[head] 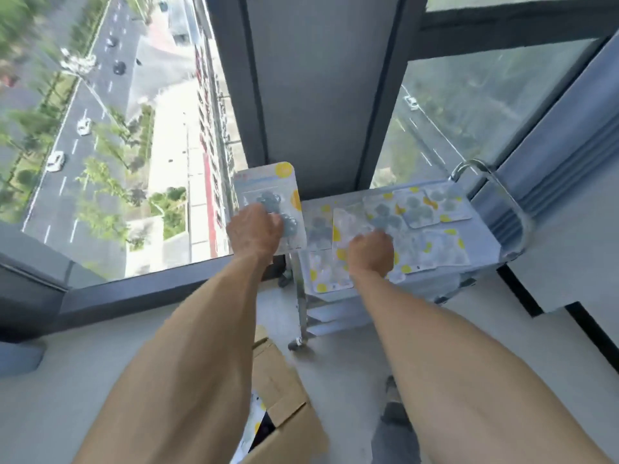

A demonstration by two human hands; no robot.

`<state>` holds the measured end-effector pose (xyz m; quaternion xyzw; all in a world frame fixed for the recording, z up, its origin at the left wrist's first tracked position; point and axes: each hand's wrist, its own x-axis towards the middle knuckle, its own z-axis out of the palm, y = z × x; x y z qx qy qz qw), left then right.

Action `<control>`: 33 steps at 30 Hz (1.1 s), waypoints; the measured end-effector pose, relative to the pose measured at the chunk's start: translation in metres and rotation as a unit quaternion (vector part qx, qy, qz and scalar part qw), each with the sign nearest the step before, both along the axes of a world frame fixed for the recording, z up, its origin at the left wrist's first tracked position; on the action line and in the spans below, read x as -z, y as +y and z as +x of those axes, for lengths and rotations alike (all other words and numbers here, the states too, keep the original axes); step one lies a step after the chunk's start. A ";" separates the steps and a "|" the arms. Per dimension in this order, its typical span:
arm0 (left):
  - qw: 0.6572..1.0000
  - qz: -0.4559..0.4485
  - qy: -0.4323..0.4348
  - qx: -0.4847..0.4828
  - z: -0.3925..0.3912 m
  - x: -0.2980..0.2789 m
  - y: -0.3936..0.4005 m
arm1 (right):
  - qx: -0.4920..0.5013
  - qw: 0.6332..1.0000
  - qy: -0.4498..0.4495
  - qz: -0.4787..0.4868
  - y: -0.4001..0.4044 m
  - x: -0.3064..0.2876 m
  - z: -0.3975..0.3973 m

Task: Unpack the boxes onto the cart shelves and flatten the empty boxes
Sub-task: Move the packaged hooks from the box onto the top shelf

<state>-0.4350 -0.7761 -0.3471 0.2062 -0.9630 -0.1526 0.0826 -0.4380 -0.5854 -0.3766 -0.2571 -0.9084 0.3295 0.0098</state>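
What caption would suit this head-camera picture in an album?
Left hand holds a blister pack while right hand sets another on the cart's top shelf.

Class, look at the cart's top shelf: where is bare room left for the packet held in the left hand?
The top shelf is crowded: blister packets overlap across its middle and right. The clearest bare strip lies at its far left corner, beside the held packet in the left hand.

High-rise room – floor-level window [100, 128], street below (cars)
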 end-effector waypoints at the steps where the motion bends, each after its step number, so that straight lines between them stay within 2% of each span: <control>1: 1.000 0.010 -0.007 0.007 -0.017 0.001 0.027 | 0.017 1.000 0.000 0.004 0.024 0.002 -0.018; 5: 0.995 0.027 -0.093 0.030 -0.068 0.050 0.133 | 0.032 0.997 -0.057 0.038 0.119 0.043 -0.078; 10: 0.971 0.045 -0.230 0.044 -0.134 0.143 0.282 | 0.006 0.985 -0.145 0.095 0.261 0.117 -0.155; 16: 0.955 0.056 -0.279 0.090 -0.209 0.209 0.420 | 0.040 0.974 -0.175 0.138 0.375 0.181 -0.223; 20: 0.945 0.030 -0.307 0.108 -0.227 0.234 0.461 | 0.039 0.970 -0.189 0.148 0.402 0.208 -0.249; 26: 0.933 0.011 -0.340 0.114 -0.234 0.263 0.479 | -0.009 0.960 -0.226 0.165 0.413 0.226 -0.268; 30: 0.932 0.017 -0.346 0.111 -0.235 0.266 0.480 | -0.029 0.937 -0.280 0.204 0.417 0.227 -0.267; 33: 0.938 0.030 -0.325 0.117 -0.235 0.255 0.469 | -0.015 0.936 -0.282 0.208 0.407 0.221 -0.260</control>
